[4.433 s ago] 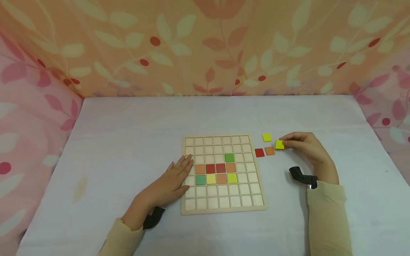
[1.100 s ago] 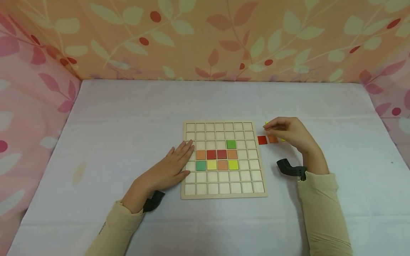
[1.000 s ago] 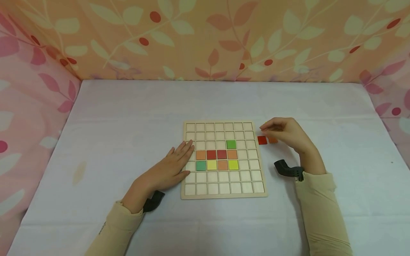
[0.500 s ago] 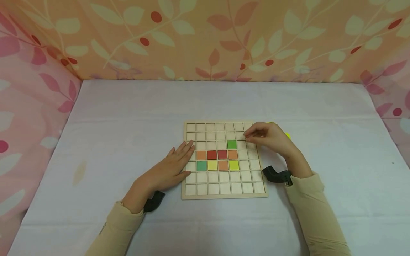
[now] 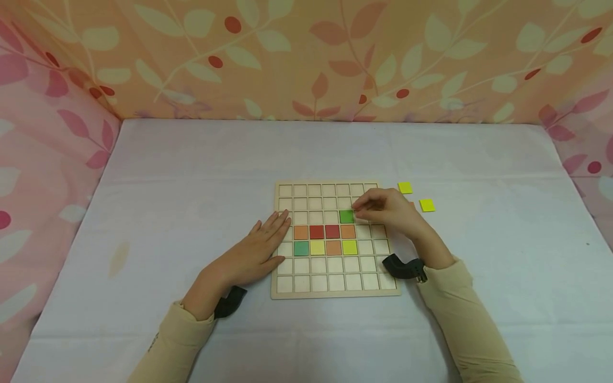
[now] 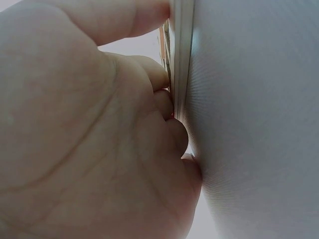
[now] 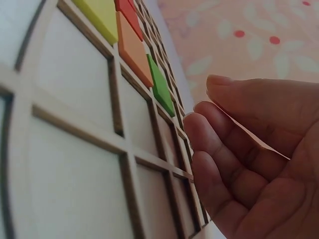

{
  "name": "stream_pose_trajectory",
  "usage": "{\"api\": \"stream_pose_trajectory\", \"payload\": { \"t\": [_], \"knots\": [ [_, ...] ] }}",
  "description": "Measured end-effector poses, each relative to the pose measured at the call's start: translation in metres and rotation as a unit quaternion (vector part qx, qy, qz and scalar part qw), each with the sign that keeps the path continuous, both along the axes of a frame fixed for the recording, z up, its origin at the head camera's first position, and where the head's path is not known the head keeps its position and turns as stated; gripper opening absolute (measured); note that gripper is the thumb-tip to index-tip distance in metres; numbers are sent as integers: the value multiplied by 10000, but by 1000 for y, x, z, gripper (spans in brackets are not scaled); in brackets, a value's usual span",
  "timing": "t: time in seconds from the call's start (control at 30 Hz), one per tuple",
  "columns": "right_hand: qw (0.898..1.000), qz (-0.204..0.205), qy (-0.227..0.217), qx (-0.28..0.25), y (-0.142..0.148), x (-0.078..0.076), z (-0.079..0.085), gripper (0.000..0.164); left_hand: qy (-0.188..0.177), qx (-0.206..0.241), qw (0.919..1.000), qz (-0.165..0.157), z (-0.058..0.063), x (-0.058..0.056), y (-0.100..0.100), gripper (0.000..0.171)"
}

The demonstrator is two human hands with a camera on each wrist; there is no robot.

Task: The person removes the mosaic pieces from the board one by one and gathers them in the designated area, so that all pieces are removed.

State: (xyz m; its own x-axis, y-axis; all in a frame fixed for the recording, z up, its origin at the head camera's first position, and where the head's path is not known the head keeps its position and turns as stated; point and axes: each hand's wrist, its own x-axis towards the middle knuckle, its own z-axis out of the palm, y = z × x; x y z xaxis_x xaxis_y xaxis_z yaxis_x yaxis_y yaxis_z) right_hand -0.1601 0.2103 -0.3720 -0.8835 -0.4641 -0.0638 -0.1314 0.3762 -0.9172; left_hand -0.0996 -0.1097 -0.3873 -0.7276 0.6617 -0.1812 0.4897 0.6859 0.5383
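A light wooden grid board [image 5: 335, 293] lies on the table, with several red, orange, yellow and green square tiles in its middle cells. My left hand [image 5: 254, 250] rests with straight fingers across the board's left edge. In the left wrist view its palm [image 6: 89, 134] is close up, fingertips at the board's side. Over the right part of the board, my right hand [image 5: 390, 213] has loosely bent fingers and nothing visible between them. Its fingertips are beside the green tile [image 5: 346, 216], which the right wrist view shows lying in its cell, just left of the fingers [image 7: 199, 134].
Right of the board lie two loose yellow tiles, a rear yellow tile [image 5: 405, 188] and a nearer yellow tile [image 5: 427, 205]. An orange tile [image 5: 412, 205] peeks out behind the right hand. A white cloth [image 5: 143, 175] covers the table; a flowered curtain [image 5: 287, 64] stands behind.
The right hand let go of a yellow tile beside the board, then moved left over the loose tiles to the green tile. The left hand stays in place. The head view has shifted slightly.
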Motion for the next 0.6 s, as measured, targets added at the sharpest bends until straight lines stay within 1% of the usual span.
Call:
{"api": "stream_pose_trajectory", "payload": {
  "t": [0.27,0.6],
  "knots": [
    [9988,-280,7,414,-5,-1,-4,18,-7,-5,10000,4,0,0,0,73],
    [9962,-284,71,818,-7,-1,-7,18,10,30,10000,-19,0,0,0,73]
  ]
}}
